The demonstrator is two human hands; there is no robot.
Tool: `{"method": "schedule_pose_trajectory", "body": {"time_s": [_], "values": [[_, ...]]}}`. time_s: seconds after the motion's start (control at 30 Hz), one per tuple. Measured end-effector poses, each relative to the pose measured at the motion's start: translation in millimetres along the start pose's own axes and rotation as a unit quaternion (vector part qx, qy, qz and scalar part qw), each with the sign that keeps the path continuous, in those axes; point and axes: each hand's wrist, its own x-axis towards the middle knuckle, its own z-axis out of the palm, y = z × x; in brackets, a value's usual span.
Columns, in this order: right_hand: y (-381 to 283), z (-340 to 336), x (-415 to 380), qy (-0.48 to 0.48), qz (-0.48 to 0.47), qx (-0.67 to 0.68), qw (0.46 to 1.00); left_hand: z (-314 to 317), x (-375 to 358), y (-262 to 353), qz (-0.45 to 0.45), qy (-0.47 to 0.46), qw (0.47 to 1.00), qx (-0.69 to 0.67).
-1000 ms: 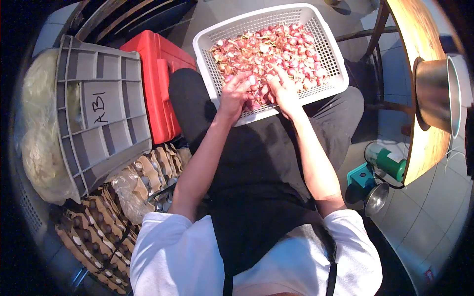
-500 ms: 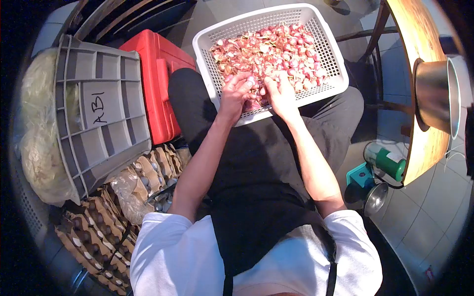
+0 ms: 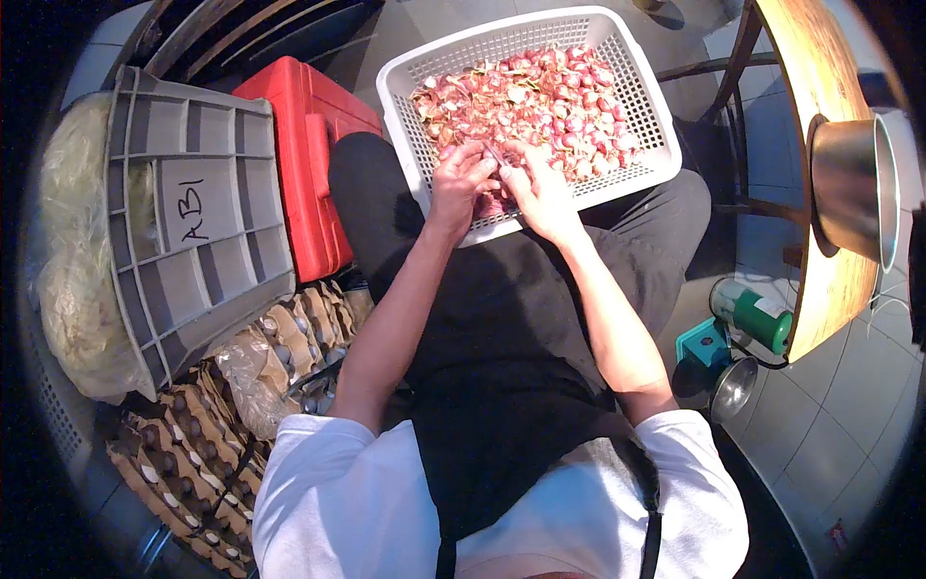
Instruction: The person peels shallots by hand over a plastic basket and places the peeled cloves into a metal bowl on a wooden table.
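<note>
A white perforated plastic basket (image 3: 654, 145) rests across my lap, holding many small red shallots (image 3: 579, 82) with loose papery skins among them. Over its near side my left hand (image 3: 459, 185) is closed, pinching a small shallot (image 3: 490, 160) at its fingertips. My right hand (image 3: 540, 191) meets it there, thumb and fingers closed on the same shallot. The fingers cover most of it, and a thin strip between the hands is too small to make out.
To the left stand a red plastic box (image 3: 299, 174), a grey crate (image 3: 207, 280) marked "ABI" and egg trays (image 3: 183, 454). On the right are a wooden table (image 3: 820, 58) with a metal pot (image 3: 854, 193), a green canister (image 3: 757, 314) and a teal scale (image 3: 702, 345).
My right hand has shifted left and its fingertips have come together with those of my left hand at the shallot. My left hand has barely moved.
</note>
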Motion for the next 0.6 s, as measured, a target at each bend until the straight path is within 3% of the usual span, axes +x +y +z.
{"method": "schedule_pose_trajectory", "body": {"time_s": [0.07, 0.37, 0.6], "values": [[4.9, 3.3, -0.2, 0.034, -0.08, -0.05, 0.995, 0.0, 0.3, -1.2, -0.002, -0.001, 1.0, 0.001], [1.7, 4.6, -2.7, 0.024, -0.022, -0.053, 0.998, 0.2, -1.4, 2.3, -0.013, -0.012, 1.0, 0.011], [-2.0, 4.8, -2.5, 0.057, -0.043, -0.025, 0.997, 5.7, -3.2, 7.1, -0.018, -0.01, 1.0, 0.016]]}}
